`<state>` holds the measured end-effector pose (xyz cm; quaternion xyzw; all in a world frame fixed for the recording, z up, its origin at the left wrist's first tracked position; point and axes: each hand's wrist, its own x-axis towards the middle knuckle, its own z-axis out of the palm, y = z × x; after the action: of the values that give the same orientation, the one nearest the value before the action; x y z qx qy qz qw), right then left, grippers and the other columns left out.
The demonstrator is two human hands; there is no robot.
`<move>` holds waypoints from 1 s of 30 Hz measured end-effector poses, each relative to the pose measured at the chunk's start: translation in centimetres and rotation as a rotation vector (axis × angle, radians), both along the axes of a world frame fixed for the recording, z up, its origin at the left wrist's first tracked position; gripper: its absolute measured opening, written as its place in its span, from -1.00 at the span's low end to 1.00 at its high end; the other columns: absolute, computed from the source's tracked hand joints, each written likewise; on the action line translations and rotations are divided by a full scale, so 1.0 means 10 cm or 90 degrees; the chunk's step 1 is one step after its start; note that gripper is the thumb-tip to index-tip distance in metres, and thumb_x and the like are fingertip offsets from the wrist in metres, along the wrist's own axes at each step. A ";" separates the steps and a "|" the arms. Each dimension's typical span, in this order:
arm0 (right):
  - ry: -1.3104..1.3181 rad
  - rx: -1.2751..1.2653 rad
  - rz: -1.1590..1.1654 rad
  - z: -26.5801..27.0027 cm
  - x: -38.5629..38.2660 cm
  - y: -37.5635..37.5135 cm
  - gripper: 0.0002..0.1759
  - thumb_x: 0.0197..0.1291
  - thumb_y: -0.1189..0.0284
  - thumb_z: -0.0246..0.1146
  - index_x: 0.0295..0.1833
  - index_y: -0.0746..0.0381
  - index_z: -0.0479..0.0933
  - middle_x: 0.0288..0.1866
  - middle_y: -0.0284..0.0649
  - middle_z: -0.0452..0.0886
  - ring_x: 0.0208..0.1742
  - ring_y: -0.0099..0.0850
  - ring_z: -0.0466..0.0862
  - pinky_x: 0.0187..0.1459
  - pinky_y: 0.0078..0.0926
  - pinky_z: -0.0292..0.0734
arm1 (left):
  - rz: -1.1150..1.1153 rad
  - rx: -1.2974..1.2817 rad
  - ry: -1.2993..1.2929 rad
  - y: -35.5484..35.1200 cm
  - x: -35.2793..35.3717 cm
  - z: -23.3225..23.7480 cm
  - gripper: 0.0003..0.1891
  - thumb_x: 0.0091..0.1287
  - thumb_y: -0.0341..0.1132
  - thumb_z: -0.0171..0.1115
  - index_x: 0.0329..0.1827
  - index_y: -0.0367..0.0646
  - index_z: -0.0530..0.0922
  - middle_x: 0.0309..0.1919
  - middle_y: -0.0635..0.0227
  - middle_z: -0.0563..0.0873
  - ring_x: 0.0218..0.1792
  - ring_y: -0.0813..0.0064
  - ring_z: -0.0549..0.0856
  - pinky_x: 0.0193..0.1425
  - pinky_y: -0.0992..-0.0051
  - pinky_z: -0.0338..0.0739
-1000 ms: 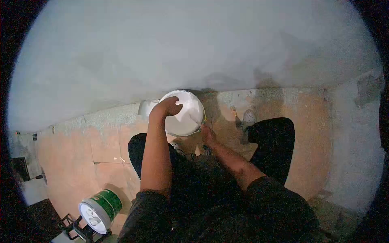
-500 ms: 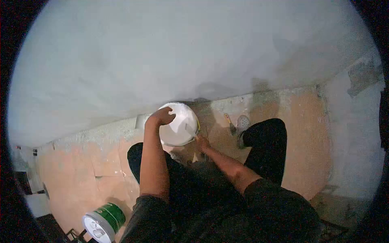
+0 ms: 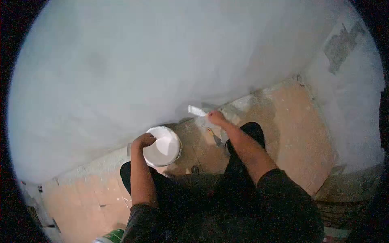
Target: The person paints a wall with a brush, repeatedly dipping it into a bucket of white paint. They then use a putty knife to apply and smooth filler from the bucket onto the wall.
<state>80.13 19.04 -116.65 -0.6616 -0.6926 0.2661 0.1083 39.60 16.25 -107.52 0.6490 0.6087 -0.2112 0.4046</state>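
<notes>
My left hand (image 3: 144, 140) is closed at the left rim of a white bucket (image 3: 178, 157), which holds white paint or a similar smooth material. The bucket stands on the floor by the foot of the wall, in front of my knees. Up and to the right of it, my right hand (image 3: 217, 118) grips a flat tool with a white-coated end (image 3: 197, 110). That end points left, close to the lower part of the wall (image 3: 133, 69). Below my right hand, a putty knife (image 3: 214, 137) with a yellow-orange handle lies on the floor.
Tan, stained sheets cover the floor (image 3: 87, 202). A green and white tub (image 3: 111, 236) is partly in view at the bottom left. On the right, a side wall with a grey bare patch (image 3: 340, 47) meets the front wall in a corner. A small dark round thing (image 3: 195, 169) lies near the bucket.
My right hand has moved from the bucket's right edge up and right toward the wall, the white-ended tool now showing. My left hand stays at the bucket rim. The view has shifted.
</notes>
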 end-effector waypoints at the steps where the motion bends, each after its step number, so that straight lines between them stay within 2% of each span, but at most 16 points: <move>1: -0.057 0.076 0.031 0.23 0.27 0.05 -0.70 0.07 0.26 0.21 -0.29 0.29 0.64 -0.41 0.01 0.65 -0.31 -0.04 0.67 -0.25 -0.08 0.53 | -0.056 0.069 -0.017 0.04 -0.12 -0.33 -0.49 0.31 -0.03 0.09 0.13 -0.27 0.59 0.16 -0.01 0.62 0.20 0.06 0.59 0.30 0.20 0.46; 4: 0.102 0.068 -0.174 0.66 1.04 0.16 -0.70 0.09 0.24 0.24 -0.28 0.27 0.67 -0.43 -0.07 0.67 -0.39 -0.23 0.66 -0.27 -0.21 0.53 | -0.127 0.192 -0.048 0.08 -0.26 -0.97 -0.50 0.32 -0.03 0.12 0.15 -0.24 0.59 0.15 0.01 0.63 0.20 0.08 0.60 0.27 0.20 0.48; 7: 0.127 0.076 -0.287 1.09 1.64 -0.08 -0.68 0.20 0.24 0.21 -0.37 0.29 0.65 -0.58 -0.29 0.57 -0.51 -0.44 0.55 -0.39 -0.38 0.46 | -0.062 0.226 -0.196 -0.22 0.29 -0.41 -0.57 0.32 -0.14 0.20 0.15 -0.22 0.58 0.11 0.05 0.66 0.16 0.11 0.62 0.26 0.23 0.50; 9: 0.300 0.149 -0.388 0.75 2.00 -0.28 -0.67 0.25 0.27 0.22 -0.42 0.32 0.60 -0.56 -0.31 0.54 -0.48 -0.47 0.52 -0.39 -0.36 0.44 | -0.031 0.237 -0.255 -0.30 0.82 0.07 -0.61 0.33 -0.21 0.20 0.14 -0.23 0.57 0.11 0.06 0.66 0.10 0.11 0.66 0.21 0.24 0.53; 10: 0.293 0.168 -0.423 0.64 2.12 -0.42 -0.67 0.27 0.27 0.22 -0.42 0.32 0.60 -0.54 -0.31 0.54 -0.46 -0.48 0.51 -0.39 -0.36 0.43 | 0.010 0.230 -0.433 -0.36 1.14 0.45 -0.63 0.33 -0.24 0.18 0.12 -0.26 0.58 0.06 0.04 0.68 0.05 0.09 0.68 0.17 0.23 0.54; 11: 0.285 0.184 -0.457 0.49 2.23 -0.60 -0.67 0.28 0.28 0.22 -0.41 0.32 0.59 -0.53 -0.30 0.53 -0.44 -0.49 0.51 -0.38 -0.36 0.43 | -0.051 0.338 -0.390 -0.24 1.35 0.41 -0.65 0.30 -0.35 0.17 0.13 -0.27 0.56 0.03 0.01 0.68 0.03 0.10 0.69 0.14 0.23 0.55; 13: 0.414 0.213 -0.516 -0.26 2.50 -0.96 -0.70 0.27 0.29 0.23 -0.37 0.32 0.60 -0.51 -0.29 0.55 -0.42 -0.51 0.50 -0.37 -0.37 0.43 | 0.000 0.397 -0.510 -0.28 2.01 0.89 -0.66 0.23 -0.49 0.19 0.09 -0.28 0.56 0.02 -0.03 0.66 0.01 0.08 0.69 0.12 0.26 0.56; 15: 0.144 0.179 -0.452 -1.12 2.71 -1.29 -0.71 0.28 0.31 0.22 -0.36 0.32 0.61 -0.50 -0.29 0.56 -0.43 -0.49 0.50 -0.37 -0.36 0.44 | -0.068 0.451 -0.594 -0.17 2.60 1.03 -0.68 0.22 -0.47 0.21 0.07 -0.28 0.57 0.01 -0.03 0.66 0.01 0.06 0.68 0.12 0.26 0.56; 17: 0.259 0.067 -0.648 -1.34 2.53 -1.73 -0.70 0.28 0.34 0.19 -0.39 0.34 0.61 -0.51 -0.25 0.58 -0.43 -0.44 0.55 -0.36 -0.32 0.46 | -0.068 0.431 -0.634 -0.09 3.22 1.15 -0.66 0.22 -0.49 0.19 0.09 -0.27 0.56 0.05 -0.03 0.64 0.03 0.07 0.68 0.12 0.27 0.56; 18: 0.158 0.095 -0.580 -1.29 2.40 -1.88 -0.73 0.28 0.36 0.19 -0.35 0.36 0.60 -0.48 -0.21 0.60 -0.41 -0.41 0.57 -0.35 -0.30 0.47 | -0.058 0.411 -0.626 -0.04 3.50 1.13 -0.64 0.26 -0.51 0.18 0.14 -0.15 0.54 0.09 0.18 0.66 0.08 0.24 0.67 0.13 0.23 0.56; 19: 0.058 0.121 -0.510 -1.25 2.26 -1.97 -0.75 0.27 0.39 0.18 -0.31 0.37 0.60 -0.45 -0.18 0.62 -0.40 -0.37 0.60 -0.34 -0.29 0.49 | 0.008 0.474 -0.642 -0.04 3.77 1.07 -0.63 0.23 -0.54 0.17 0.13 -0.16 0.54 0.07 0.16 0.65 0.05 0.22 0.67 0.11 0.23 0.56; 21: 0.057 0.178 -0.521 -1.34 2.18 -2.07 -0.78 0.27 0.41 0.18 -0.27 0.38 0.58 -0.43 -0.13 0.62 -0.37 -0.34 0.62 -0.31 -0.28 0.51 | 0.071 0.525 -0.662 -0.06 4.19 0.86 -0.62 0.20 -0.57 0.15 0.12 -0.17 0.53 0.05 0.14 0.65 0.03 0.20 0.67 0.10 0.24 0.56; 23: 0.044 0.232 -0.525 -1.37 2.09 -2.03 -0.80 0.26 0.44 0.19 -0.22 0.39 0.57 -0.40 -0.08 0.62 -0.34 -0.32 0.64 -0.28 -0.28 0.52 | 0.244 0.722 -0.689 -0.07 4.33 0.49 -0.57 0.10 -0.63 0.11 0.09 -0.19 0.51 0.01 0.09 0.61 0.05 0.11 0.62 0.14 0.23 0.52; 26: 0.181 0.263 -0.598 -0.84 2.05 -1.56 -0.81 0.24 0.44 0.21 -0.11 0.33 0.50 -0.34 -0.04 0.58 -0.29 -0.17 0.62 -0.23 -0.21 0.52 | 0.160 0.815 -0.564 -0.01 4.33 -0.04 -0.52 0.01 -0.66 0.08 0.08 -0.21 0.48 0.03 0.04 0.55 0.11 0.05 0.55 0.17 0.22 0.47; 27: 0.165 0.284 -0.577 -0.43 1.99 -1.37 -0.81 0.22 0.41 0.23 -0.14 0.28 0.47 -0.31 0.00 0.56 -0.27 -0.04 0.59 -0.24 -0.12 0.50 | 0.209 0.778 -0.640 0.05 4.33 0.11 -0.51 -0.02 -0.67 0.07 0.05 -0.22 0.49 0.08 0.02 0.52 0.19 0.01 0.48 0.21 0.20 0.43; 30: 0.270 0.416 -0.512 0.66 1.94 -0.78 -0.68 0.33 0.47 0.13 0.17 0.27 0.43 -0.29 0.01 0.59 -0.33 -0.02 0.59 -0.23 -0.16 0.51 | 0.172 0.782 -0.631 0.17 4.37 0.20 -0.51 -0.04 -0.66 0.06 0.05 -0.21 0.51 0.11 0.02 0.50 0.19 0.00 0.48 0.23 0.18 0.42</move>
<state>99.51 11.21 -110.04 -0.7378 -0.3952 0.1025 0.5375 83.31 17.98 -105.50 0.6948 0.4386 0.5256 0.2205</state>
